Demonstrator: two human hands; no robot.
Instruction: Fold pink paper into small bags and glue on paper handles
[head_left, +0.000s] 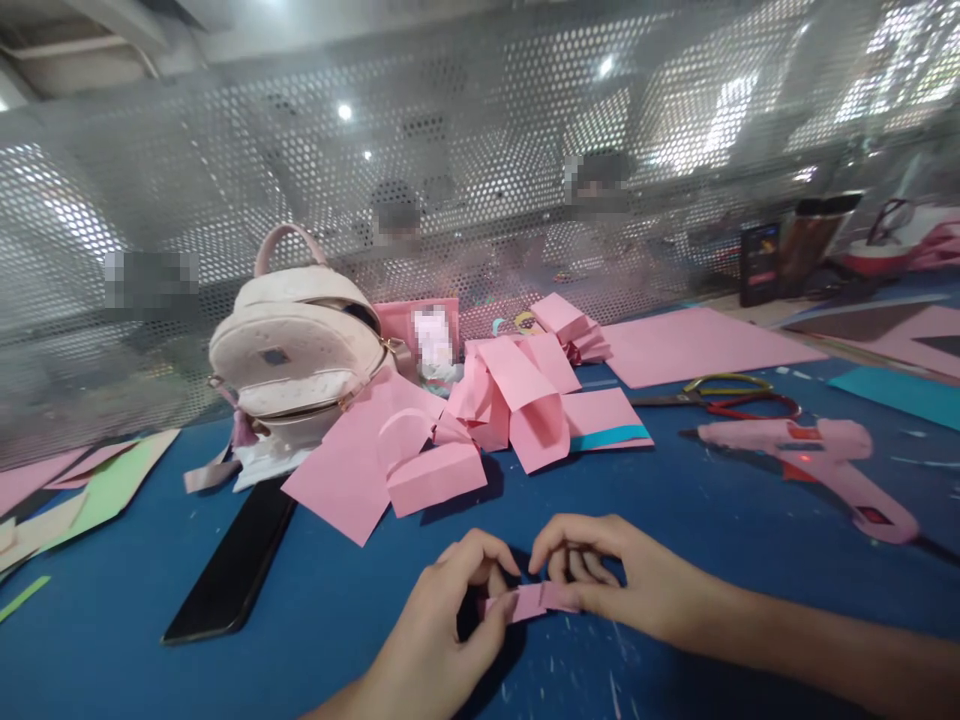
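Between my two hands is a small pink paper strip [530,602], creased or made of overlapping pieces. My left hand [465,610] pinches its left end with the thumb in front. At the other end my right hand [600,570] grips the strip between thumb and curled fingers. Both hands are low over the blue table [360,630]. Beyond them lie folded pink paper pieces [439,478], one shaped like a little box. A pink glue gun [817,445] rests on its side to the right, a red light showing on its body.
A cream backpack [300,330] stands at the back left, with a black phone [232,570] in front. Scissors [720,395] lie near a large pink sheet [705,345]. Coloured paper [120,485] is piled at far left. A perforated metal screen [480,180] borders the table's back.
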